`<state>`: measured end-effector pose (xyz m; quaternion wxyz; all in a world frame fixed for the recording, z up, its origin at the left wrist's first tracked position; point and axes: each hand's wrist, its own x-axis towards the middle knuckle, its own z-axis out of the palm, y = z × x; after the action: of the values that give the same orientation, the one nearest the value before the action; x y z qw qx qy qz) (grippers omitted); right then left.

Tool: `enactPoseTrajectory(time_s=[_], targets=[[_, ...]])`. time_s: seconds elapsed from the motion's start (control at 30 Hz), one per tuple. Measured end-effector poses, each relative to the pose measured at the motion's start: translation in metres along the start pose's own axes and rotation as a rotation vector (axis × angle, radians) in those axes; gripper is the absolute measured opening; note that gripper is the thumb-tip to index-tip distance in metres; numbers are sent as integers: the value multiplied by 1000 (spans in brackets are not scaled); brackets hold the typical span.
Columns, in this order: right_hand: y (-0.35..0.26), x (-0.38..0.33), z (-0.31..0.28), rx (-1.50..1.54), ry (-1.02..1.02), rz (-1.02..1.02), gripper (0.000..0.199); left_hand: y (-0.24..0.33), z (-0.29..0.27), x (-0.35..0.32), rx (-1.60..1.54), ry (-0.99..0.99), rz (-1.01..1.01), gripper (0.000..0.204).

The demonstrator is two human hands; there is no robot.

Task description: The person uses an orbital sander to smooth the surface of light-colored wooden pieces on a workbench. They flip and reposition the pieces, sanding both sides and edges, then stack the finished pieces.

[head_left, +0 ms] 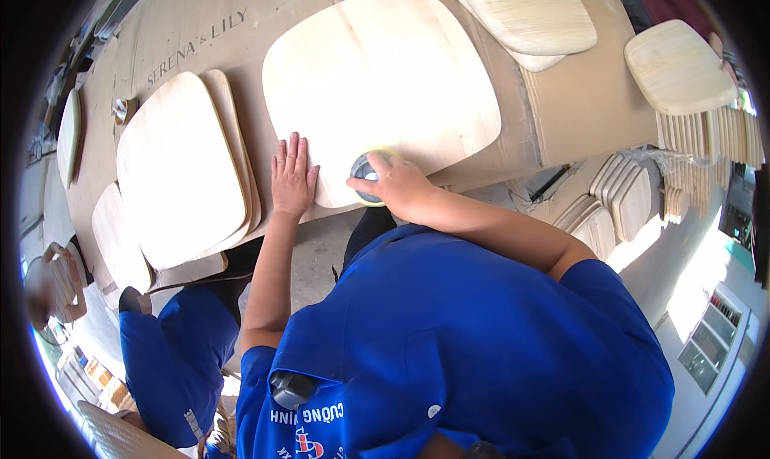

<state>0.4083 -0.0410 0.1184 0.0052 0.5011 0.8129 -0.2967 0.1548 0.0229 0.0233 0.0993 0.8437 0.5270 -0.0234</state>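
Observation:
A large pale wooden seat panel (377,82) with rounded corners lies flat on the cardboard-covered table (200,46) before me. My left hand (294,178) rests flat at its near left edge, fingers stretched out, holding nothing. On the panel's near edge, a little to the right, my right hand (401,188) grips a round sanding pad (365,170), dark grey with a yellow-green rim. The fingers curl over the pad's top, and the palm hides its right side. The pad's underside cannot be seen.
Overlapping wooden panels (180,170) lie to the left; others (529,14) lie at the far right. One panel (680,66) tops a stack by the right table end. More panels (622,198) stand below. A co-worker in blue (180,355) is close on my left.

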Motion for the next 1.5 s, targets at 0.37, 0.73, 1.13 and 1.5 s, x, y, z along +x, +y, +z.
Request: enactPoseTrajectory(time_s=[0.37, 0.73, 1.13, 1.5], targets=[[110, -79, -45, 68, 136, 451, 65, 65, -1, 77, -31, 31, 216, 68], [190, -27, -97, 43, 282, 583, 70, 59, -3, 83, -50, 13, 227, 68], [182, 99, -133, -36, 281, 565, 64, 48, -2, 30, -37, 14, 1, 70], [35, 85, -41, -176, -88, -80, 61, 73, 1, -54, -199, 3, -338, 92]])
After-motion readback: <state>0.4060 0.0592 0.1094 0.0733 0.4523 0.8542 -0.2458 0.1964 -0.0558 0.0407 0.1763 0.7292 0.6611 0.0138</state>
